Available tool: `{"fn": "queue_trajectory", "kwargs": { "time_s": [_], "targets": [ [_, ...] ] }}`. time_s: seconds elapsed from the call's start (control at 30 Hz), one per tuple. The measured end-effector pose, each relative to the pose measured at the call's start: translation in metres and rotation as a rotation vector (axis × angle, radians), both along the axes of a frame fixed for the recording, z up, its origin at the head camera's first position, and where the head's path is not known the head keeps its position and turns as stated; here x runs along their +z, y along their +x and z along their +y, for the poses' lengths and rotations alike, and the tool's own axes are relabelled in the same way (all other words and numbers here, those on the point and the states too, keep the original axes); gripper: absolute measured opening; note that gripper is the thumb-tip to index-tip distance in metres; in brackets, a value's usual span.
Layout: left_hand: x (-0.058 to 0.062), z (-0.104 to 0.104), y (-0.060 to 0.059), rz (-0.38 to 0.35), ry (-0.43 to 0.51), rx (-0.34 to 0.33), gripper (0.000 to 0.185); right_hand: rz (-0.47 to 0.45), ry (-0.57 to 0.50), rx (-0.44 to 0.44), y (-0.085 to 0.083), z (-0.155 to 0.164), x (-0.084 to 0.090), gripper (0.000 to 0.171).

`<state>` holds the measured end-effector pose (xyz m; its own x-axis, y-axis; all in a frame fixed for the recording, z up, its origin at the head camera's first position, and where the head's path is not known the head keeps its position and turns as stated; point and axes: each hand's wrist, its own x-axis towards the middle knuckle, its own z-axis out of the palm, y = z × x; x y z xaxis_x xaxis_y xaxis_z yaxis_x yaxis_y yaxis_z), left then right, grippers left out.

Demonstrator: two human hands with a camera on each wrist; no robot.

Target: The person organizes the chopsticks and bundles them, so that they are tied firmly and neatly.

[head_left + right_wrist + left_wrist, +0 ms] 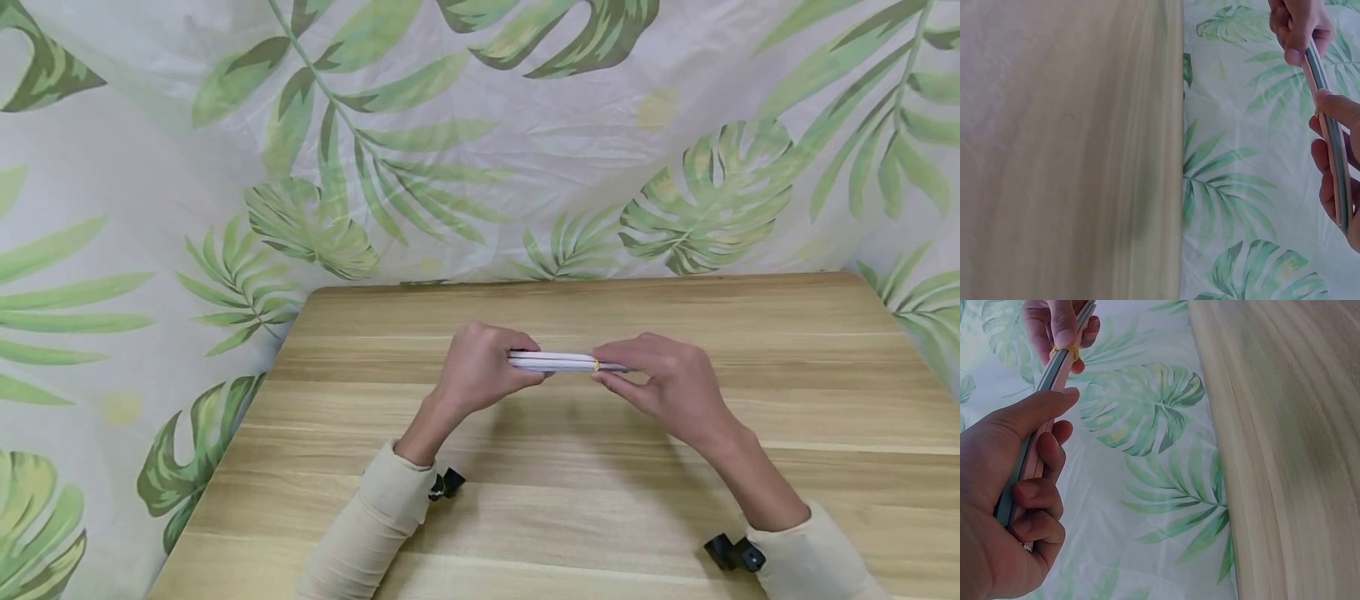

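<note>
A bundle of slim pink, teal and white chopsticks point(555, 362) is held level over the table between both hands. My left hand point(480, 367) grips the thicker end, its fingers curled round the sticks in the left wrist view. At the other end, where the bundle narrows, my right hand point(675, 387) pinches it between thumb and fingers. A yellow band point(1065, 353) wraps the chopsticks right by the right fingertips. In the right wrist view the bundle point(1329, 122) slants down into the right hand, which hides part of it.
The wood-grain table point(570, 508) stretches under both arms, with hand shadows on it. Behind and beside it hangs a pale cloth with green leaf prints point(555, 158). Small black devices point(735, 552) sit at the cuffs of the beige sleeves.
</note>
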<state>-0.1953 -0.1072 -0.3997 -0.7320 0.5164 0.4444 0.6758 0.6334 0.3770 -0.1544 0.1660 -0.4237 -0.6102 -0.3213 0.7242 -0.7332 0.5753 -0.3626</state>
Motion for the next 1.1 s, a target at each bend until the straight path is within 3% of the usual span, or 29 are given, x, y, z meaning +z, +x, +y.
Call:
{"fn": "queue_trajectory", "kwargs": {
  "time_s": [0.3, 0.5, 0.7, 1.1],
  "targets": [
    [-0.0012, 0.0032, 0.0006, -0.015, -0.017, -0.007, 0.013, 0.023, 0.073, -0.076, 0.0001, -0.0075, -0.0021, 0.037],
    [-0.0013, 0.0037, 0.0004, 0.002, -0.037, 0.014, 0.014, -0.05, 0.085, -0.049, 0.0006, -0.0037, 0.0007, 0.043],
    [-0.0005, 0.0043, 0.0006, 0.002, -0.027, 0.024, 0.014, -0.097, 0.065, -0.021, -0.0001, 0.0018, 0.003, 0.032],
    [-0.0034, 0.0038, 0.0023, 0.014, -0.026, 0.015, 0.014, -0.007, 0.024, -0.003, 0.0009, -0.0041, -0.0038, 0.031]
  ]
}}
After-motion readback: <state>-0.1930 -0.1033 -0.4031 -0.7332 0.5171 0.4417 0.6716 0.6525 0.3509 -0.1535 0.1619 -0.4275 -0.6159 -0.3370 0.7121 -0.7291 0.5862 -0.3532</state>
